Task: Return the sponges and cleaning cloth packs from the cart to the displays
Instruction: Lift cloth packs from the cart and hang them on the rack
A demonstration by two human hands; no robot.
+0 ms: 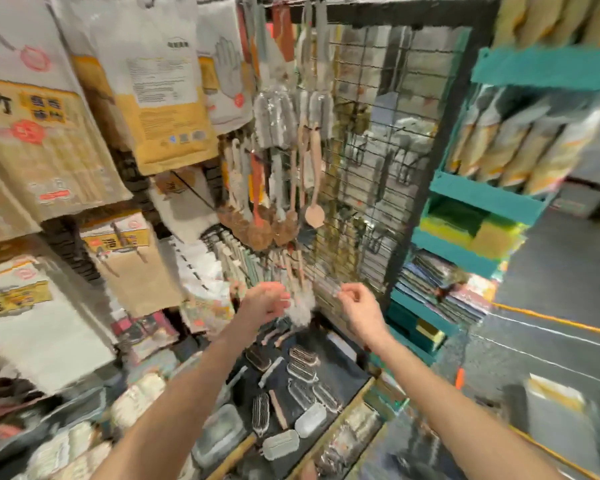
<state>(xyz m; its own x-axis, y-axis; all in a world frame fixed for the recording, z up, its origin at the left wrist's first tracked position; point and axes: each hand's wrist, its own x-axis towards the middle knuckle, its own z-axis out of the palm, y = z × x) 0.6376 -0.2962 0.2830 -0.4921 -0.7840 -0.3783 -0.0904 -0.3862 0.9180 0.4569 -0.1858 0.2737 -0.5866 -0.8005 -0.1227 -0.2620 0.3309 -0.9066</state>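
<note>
My left hand is raised in front of the wire grid display, fingers curled round a white fluffy brush head that hangs low on the rack. My right hand is level with it, slightly to the right. Its thumb and forefinger pinch a thin clear-wrapped item against the grid; blur hides what that item is. Yellow and green sponges lie on a teal shelf to the right. Cleaning cloth packs hang at the upper left. The cart is out of view.
Long-handled brushes hang in the middle of the rack. Below my arms, a dark tray holds several scrub brushes. Stacked flat packs fill the lower teal shelves. Grey floor with an orange line lies to the right.
</note>
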